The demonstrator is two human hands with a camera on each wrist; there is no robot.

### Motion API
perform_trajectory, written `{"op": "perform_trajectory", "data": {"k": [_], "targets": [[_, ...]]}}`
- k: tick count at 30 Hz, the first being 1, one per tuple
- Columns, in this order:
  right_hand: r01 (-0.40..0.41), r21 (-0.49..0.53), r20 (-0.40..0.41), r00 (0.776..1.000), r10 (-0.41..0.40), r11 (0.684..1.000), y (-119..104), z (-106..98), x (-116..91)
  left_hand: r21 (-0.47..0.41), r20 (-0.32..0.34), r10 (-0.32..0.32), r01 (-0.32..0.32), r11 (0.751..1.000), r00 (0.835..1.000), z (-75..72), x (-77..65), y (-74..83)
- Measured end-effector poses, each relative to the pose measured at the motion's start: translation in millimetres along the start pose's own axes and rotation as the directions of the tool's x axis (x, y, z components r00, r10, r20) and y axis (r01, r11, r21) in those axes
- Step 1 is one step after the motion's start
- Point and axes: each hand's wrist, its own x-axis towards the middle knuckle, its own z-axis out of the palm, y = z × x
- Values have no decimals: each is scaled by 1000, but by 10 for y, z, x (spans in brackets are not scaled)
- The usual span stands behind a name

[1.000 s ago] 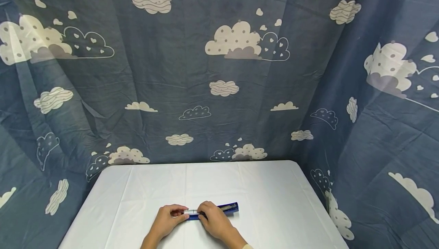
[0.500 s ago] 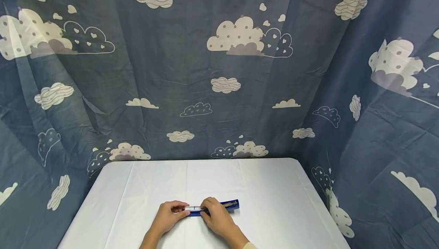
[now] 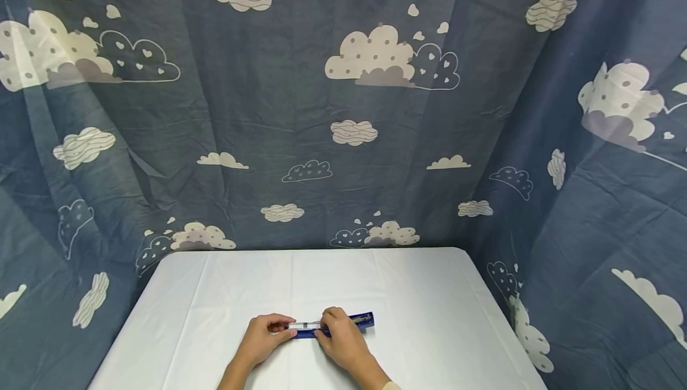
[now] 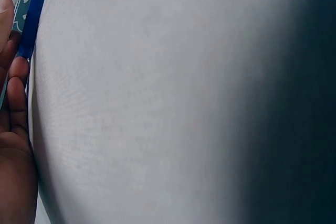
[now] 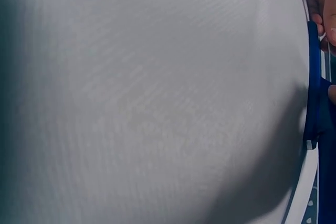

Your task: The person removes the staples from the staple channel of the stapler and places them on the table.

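A blue stapler lies across the front of the table with its top cover swung back to the right, and its pale metal staple channel shows between the hands. My left hand pinches the left end between thumb and fingers. Over the middle, my right hand grips the stapler with curled fingers and hides part of it. The left wrist view catches the left hand beside the blue base at the edge. In the right wrist view the stapler stands at the right edge.
A white-covered table extends beyond and around the hands. Behind it and along both sides hangs a dark blue curtain printed with clouds.
My right hand has shifted slightly right along the stapler, uncovering more of the channel, where a small dark patch now shows. The left hand keeps its hold. The head view has tilted slightly.
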Motion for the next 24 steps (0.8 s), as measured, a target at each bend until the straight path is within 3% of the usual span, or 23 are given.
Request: {"op": "perform_trajectory", "data": {"k": [6,11,16,24], "targets": [[-3,-23,36,999,4,1000,0,16,3,2,12,5,-5,1000,1000,-9,17,15],[-19,-7,9,1000,19,1000,-5,28,1,1,8,23,-23,1000,1000,3,15,13],[-49,33,-13,999,49,998,-8,49,8,0,3,37,-37,999,999,26,20,0],[-108,105,-13,994,110,989,-22,63,31,-4,18,5,-5,1000,1000,1,4,-9]]}}
